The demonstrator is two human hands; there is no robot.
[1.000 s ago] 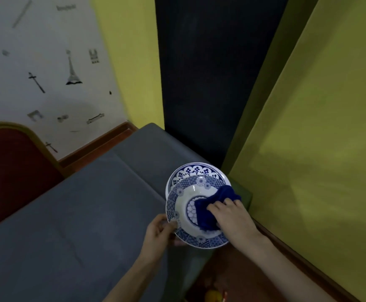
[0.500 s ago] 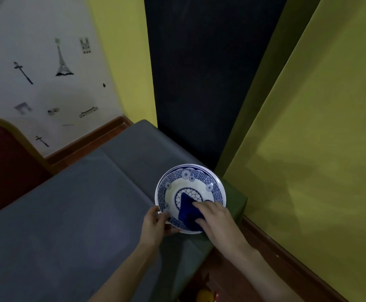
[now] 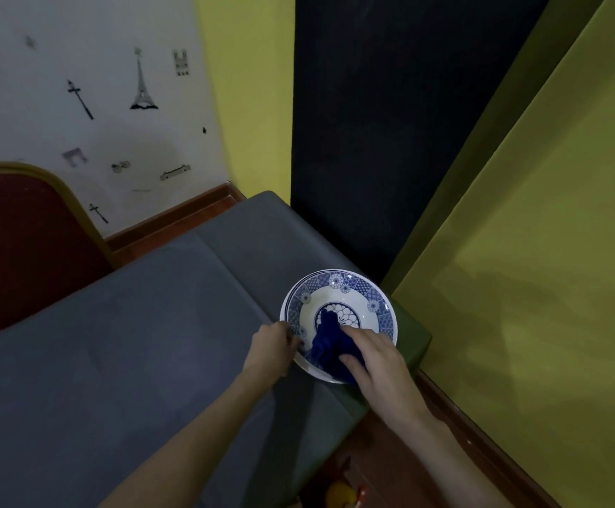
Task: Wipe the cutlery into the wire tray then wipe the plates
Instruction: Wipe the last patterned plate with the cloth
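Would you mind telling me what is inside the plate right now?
A blue cloth lies in the plate, held by the right hand. The left hand grips the rim. The plate's near part is covered.

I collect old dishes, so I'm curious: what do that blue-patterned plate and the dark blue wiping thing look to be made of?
The blue-and-white patterned round plate looks like glazed ceramic, perhaps porcelain: a smooth white ground with faint sheen and printed blue motifs. The dark blue crumpled cloth looks like soft woven fabric, matte and folding in wrinkles under the right hand; its exact fibre cannot be told.
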